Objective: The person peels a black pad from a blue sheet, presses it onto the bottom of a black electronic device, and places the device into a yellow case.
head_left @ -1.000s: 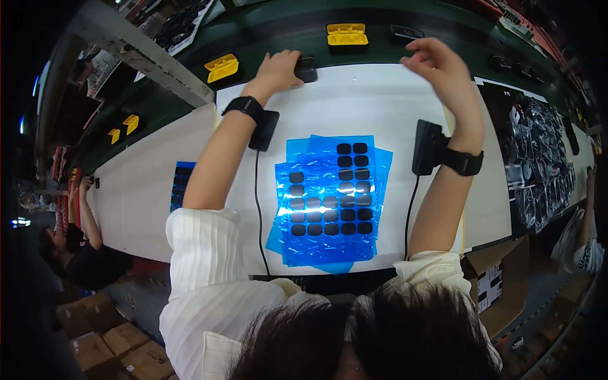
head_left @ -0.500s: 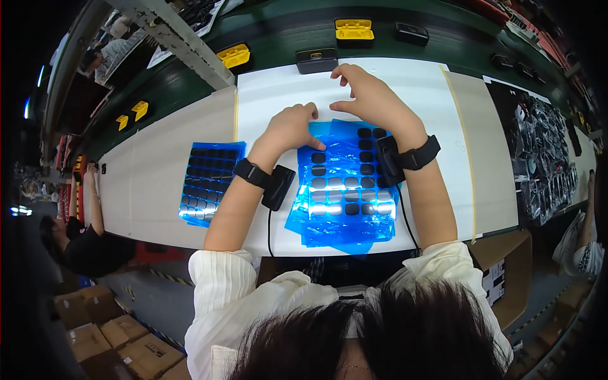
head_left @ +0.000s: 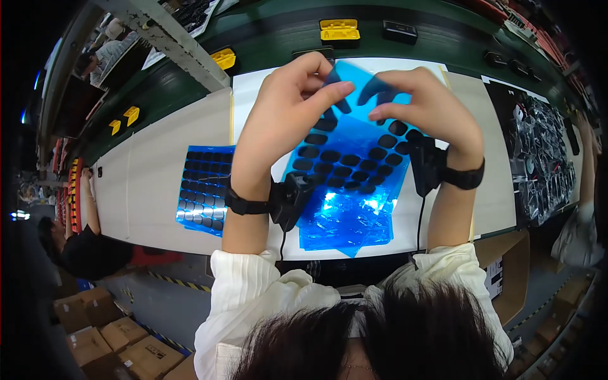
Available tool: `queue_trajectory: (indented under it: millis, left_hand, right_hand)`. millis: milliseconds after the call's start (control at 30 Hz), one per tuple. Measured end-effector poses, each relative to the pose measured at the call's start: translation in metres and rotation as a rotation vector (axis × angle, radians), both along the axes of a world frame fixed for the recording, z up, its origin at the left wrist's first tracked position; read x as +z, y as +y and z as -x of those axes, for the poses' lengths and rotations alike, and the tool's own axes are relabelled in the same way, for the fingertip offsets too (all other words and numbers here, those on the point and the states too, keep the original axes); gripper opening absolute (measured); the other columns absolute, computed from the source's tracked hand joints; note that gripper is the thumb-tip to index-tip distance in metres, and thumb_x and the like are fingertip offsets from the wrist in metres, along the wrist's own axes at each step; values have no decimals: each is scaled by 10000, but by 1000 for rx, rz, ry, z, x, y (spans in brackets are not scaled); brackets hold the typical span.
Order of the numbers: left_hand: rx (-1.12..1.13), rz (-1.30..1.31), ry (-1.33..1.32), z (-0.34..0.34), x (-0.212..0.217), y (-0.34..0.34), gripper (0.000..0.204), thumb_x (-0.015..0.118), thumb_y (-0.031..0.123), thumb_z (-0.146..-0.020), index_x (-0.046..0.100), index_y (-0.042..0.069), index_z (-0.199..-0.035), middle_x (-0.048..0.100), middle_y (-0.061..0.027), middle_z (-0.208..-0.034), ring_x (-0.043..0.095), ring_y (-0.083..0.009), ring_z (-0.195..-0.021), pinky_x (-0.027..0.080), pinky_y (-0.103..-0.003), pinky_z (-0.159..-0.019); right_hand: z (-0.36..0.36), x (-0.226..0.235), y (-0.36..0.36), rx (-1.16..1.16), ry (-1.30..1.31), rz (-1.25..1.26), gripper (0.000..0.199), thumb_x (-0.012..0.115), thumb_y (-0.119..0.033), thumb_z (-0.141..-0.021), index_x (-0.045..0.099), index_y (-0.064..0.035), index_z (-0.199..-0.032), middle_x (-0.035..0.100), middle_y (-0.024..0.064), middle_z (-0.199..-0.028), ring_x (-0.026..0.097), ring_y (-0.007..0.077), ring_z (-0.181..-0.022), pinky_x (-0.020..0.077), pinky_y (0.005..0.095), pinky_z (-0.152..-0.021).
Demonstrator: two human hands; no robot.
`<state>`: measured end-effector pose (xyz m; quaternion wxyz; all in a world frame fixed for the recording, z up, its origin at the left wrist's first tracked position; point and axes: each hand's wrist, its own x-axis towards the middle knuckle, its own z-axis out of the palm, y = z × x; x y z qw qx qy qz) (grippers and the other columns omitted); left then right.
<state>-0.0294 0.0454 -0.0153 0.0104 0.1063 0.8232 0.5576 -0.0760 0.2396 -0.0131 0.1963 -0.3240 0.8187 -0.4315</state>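
A translucent blue film sheet (head_left: 342, 154) carrying rows of black rounded-square stickers is lifted and tilted above a stack of more blue sheets (head_left: 345, 231). My left hand (head_left: 301, 95) pinches its upper left part, thumb in front and fingertips behind. Around the upper right part, my right hand (head_left: 424, 104) has its thumb in front, and its fingertips show dark through the film. Each wrist wears a black strapped device with a cable. To the left, another blue sheet with black stickers (head_left: 204, 187) lies flat, partly covered by my left forearm.
Beyond the white work surface (head_left: 253, 95) runs a green conveyor (head_left: 278, 38) with yellow open cases (head_left: 339, 30) and a black case (head_left: 399, 31). Bagged black parts (head_left: 541, 158) lie at right. A co-worker's arm (head_left: 92, 206) reaches in at left; cardboard boxes (head_left: 126, 335) stand below.
Both hands have taken hold of the top sheet and raised its far end off the stack. Cases on the conveyor have shifted slightly left.
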Motion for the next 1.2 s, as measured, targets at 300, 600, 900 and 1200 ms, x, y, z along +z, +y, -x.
queue_trajectory:
  millis: [300, 600, 900, 1200]
  left_hand:
    - [-142, -340, -119, -1, -2, 9, 248, 522, 240, -824, 589, 8, -880, 590, -10, -717, 533, -63, -655, 408, -184, -581]
    - [-28, -739, -222, -3, -6, 18, 274, 484, 255, -848, 592, 10, -906, 593, -28, -824, 526, -76, -733, 409, -211, -691]
    - [0, -933, -255, -12, 2, 19, 282, 483, 245, -841, 581, -10, -910, 587, -49, -848, 522, -88, -776, 391, -219, -731]
    - [-116, -928, -244, -9, -1, 11, 212, 512, 170, -806, 574, -10, -898, 586, -51, -836, 531, -87, -760, 418, -220, -685]
  right_hand:
    - [-4, 6, 15, -371, 459, 280, 219, 627, -59, -686, 582, -4, -893, 603, 68, -821, 568, 138, -801, 428, 234, -707]
    - [-10, 8, -21, -219, 924, 355, 411, 664, -74, -607, 561, -50, -1004, 568, 71, -1017, 508, 189, -985, 343, 338, -901]
    - [-15, 4, -30, -48, 768, 363, 481, 658, -82, -597, 527, -35, -1057, 553, 63, -1076, 541, 208, -955, 287, 402, -953]
    - [-22, 4, -30, -69, 546, 526, 540, 660, -56, -602, 484, -32, -1112, 537, 94, -1096, 528, 234, -985, 332, 346, -922]
